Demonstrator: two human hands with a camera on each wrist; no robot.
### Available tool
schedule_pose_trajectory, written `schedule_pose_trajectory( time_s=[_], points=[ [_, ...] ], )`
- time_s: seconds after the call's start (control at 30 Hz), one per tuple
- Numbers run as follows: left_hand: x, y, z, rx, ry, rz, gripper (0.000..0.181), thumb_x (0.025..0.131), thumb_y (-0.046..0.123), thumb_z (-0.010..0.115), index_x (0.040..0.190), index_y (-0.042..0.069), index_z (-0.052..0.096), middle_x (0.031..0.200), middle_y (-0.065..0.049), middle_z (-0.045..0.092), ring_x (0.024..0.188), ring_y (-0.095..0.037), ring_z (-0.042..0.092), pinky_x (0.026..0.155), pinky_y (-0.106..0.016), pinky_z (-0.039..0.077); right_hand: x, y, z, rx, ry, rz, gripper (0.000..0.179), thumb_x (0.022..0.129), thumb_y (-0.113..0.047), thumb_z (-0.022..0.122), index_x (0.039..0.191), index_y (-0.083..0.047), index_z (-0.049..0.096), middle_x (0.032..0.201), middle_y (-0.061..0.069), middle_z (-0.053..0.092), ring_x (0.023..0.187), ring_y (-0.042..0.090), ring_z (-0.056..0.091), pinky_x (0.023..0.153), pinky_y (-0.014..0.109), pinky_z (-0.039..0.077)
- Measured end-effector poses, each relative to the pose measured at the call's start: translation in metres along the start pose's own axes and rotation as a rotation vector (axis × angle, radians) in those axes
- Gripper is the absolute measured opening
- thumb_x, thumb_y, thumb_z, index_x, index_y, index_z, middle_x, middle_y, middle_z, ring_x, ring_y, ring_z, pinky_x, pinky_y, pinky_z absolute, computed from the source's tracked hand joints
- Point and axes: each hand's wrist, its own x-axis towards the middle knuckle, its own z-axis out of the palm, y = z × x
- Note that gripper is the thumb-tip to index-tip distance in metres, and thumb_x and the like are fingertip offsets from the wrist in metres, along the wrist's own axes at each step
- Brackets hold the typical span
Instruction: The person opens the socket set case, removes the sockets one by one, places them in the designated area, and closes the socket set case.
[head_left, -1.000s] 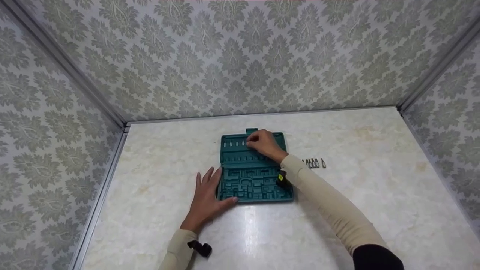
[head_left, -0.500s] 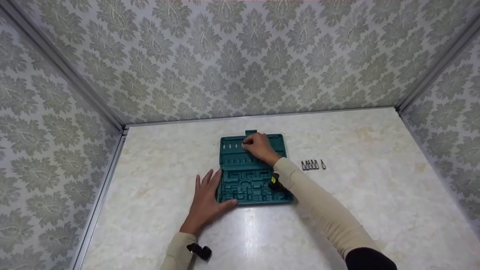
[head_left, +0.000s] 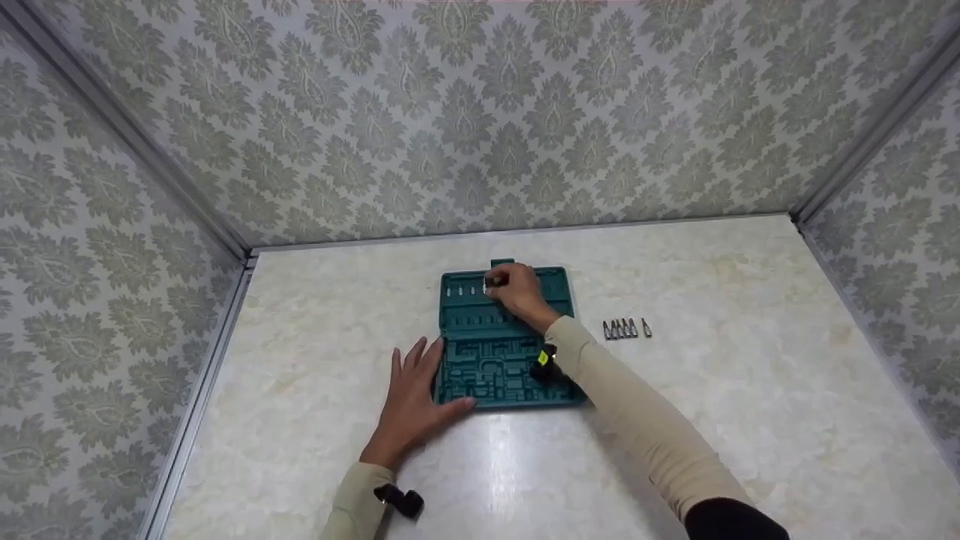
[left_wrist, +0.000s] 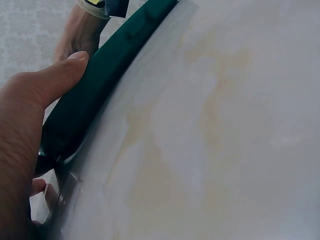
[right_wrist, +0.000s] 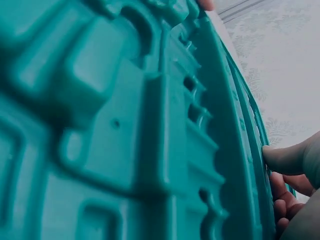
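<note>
A green plastic tool case (head_left: pixel 491 405) lies unfolded on the table, its moulded slots facing up. Along its far half stands a row of small silver screwdriver bits (head_left: pixel 460 291). My right hand (head_left: pixel 519 289) reaches over this row, thumb and index finger pinching at the bit (head_left: pixel 486 285) on its right end. In the right wrist view, the thumb (right_wrist: pixel 287 159) is against the case's rim; the bit is hidden there. My left hand (head_left: pixel 411 401) rests on the case's near left corner with straight, spread fingers, and its thumb (left_wrist: pixel 67 75) lies on the front edge.
Several loose bits (head_left: pixel 619 329) lie in a close group on the table right of the case, with a single bit (head_left: pixel 646 328) just beside them. Patterned walls (head_left: pixel 480 135) border the back and sides of the table (head_left: pixel 315 315).
My right hand has moved slightly left along the row to the bit at its right end. The right forearm shifted left, uncovering more of the loose bits. The left hand stays put.
</note>
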Motion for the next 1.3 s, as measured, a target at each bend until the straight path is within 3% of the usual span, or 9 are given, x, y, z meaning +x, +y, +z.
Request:
schedule_pose_trajectory(
  time_s=[0.1, 0.3, 0.37, 0.53, 0.63, 0.87, 1.07, 1.3],
  points=[
    [0.000, 0.000, 0.000, -0.005, 0.000, -0.009, 0.122, 0.083, 0.083, 0.076, 0.177, 0.022, 0.029, 0.179, -0.012, 0.033, 0.170, -0.031, 0.017, 0.136, -0.055, -0.007, -0.001, 0.000, 0.001, 0.027, 0.012, -0.009, 0.021, 0.100, -0.001, 0.079, 0.121, -0.001, 0.079, 0.118, 0.015, 0.074, 0.113, 0.032, 0.069, 0.102, 0.050, 0.059],
    [0.001, 0.002, -0.001, -0.006, 0.003, -0.007, 0.122, 0.082, 0.083, 0.076, 0.177, 0.023, 0.029, 0.179, -0.010, 0.034, 0.170, -0.030, 0.016, 0.136, -0.054, -0.008, -0.004, 0.000, 0.002, -0.072, 0.046, -0.066, 0.021, 0.103, -0.009, 0.079, 0.121, 0.000, 0.081, 0.117, 0.017, 0.077, 0.110, 0.033, 0.072, 0.100, 0.053, 0.059],
    [0.001, 0.003, -0.001, -0.003, 0.006, -0.004, 0.121, 0.082, 0.083, 0.076, 0.177, 0.024, 0.029, 0.179, -0.009, 0.034, 0.170, -0.029, 0.016, 0.136, -0.053, -0.008, -0.002, 0.000, 0.001, -0.016, 0.057, -0.052, 0.019, 0.104, -0.009, 0.077, 0.119, 0.001, 0.082, 0.117, 0.016, 0.078, 0.107, 0.031, 0.072, 0.098, 0.050, 0.060],
    [0.001, 0.005, 0.001, 0.003, 0.008, 0.007, 0.121, 0.082, 0.083, 0.075, 0.177, 0.023, 0.029, 0.179, -0.011, 0.033, 0.169, -0.031, 0.018, 0.137, -0.054, -0.007, 0.003, 0.000, -0.012, 0.252, 0.103, -0.019, 0.017, 0.105, -0.007, 0.075, 0.117, 0.003, 0.080, 0.116, 0.016, 0.076, 0.101, 0.023, 0.068, 0.090, 0.036, 0.057],
    [0.001, 0.005, 0.000, 0.011, 0.005, 0.012, 0.120, 0.084, 0.083, 0.075, 0.176, 0.022, 0.030, 0.178, -0.012, 0.035, 0.169, -0.033, 0.020, 0.137, -0.056, -0.006, 0.002, -0.001, -0.025, 0.302, 0.100, -0.024, 0.017, 0.105, -0.007, 0.075, 0.117, 0.004, 0.079, 0.116, 0.017, 0.075, 0.099, 0.020, 0.066, 0.087, 0.032, 0.055],
    [-0.001, 0.002, -0.002, 0.007, 0.012, 0.010, 0.120, 0.083, 0.082, 0.076, 0.177, 0.023, 0.030, 0.178, -0.010, 0.036, 0.169, -0.031, 0.019, 0.137, -0.054, -0.008, -0.012, -0.001, -0.049, 0.225, 0.050, -0.056, 0.021, 0.105, -0.011, 0.076, 0.119, 0.004, 0.078, 0.118, 0.015, 0.076, 0.101, 0.020, 0.067, 0.089, 0.031, 0.055],
    [-0.001, -0.002, -0.001, 0.001, 0.026, 0.011, 0.121, 0.081, 0.081, 0.079, 0.177, 0.026, 0.029, 0.177, -0.009, 0.037, 0.169, -0.031, 0.020, 0.137, -0.056, -0.006, -0.029, 0.002, -0.066, 0.223, 0.009, -0.080, 0.025, 0.105, -0.009, 0.075, 0.122, 0.009, 0.075, 0.121, 0.016, 0.075, 0.103, 0.019, 0.068, 0.091, 0.031, 0.055],
    [0.000, -0.001, 0.001, -0.004, 0.018, 0.013, 0.121, 0.081, 0.082, 0.078, 0.177, 0.025, 0.029, 0.178, -0.010, 0.037, 0.169, -0.031, 0.020, 0.137, -0.055, -0.007, -0.051, 0.008, -0.086, 0.161, 0.024, -0.049, 0.021, 0.104, -0.011, 0.076, 0.118, 0.005, 0.078, 0.117, 0.015, 0.076, 0.101, 0.020, 0.067, 0.089, 0.030, 0.055]
  ],
)
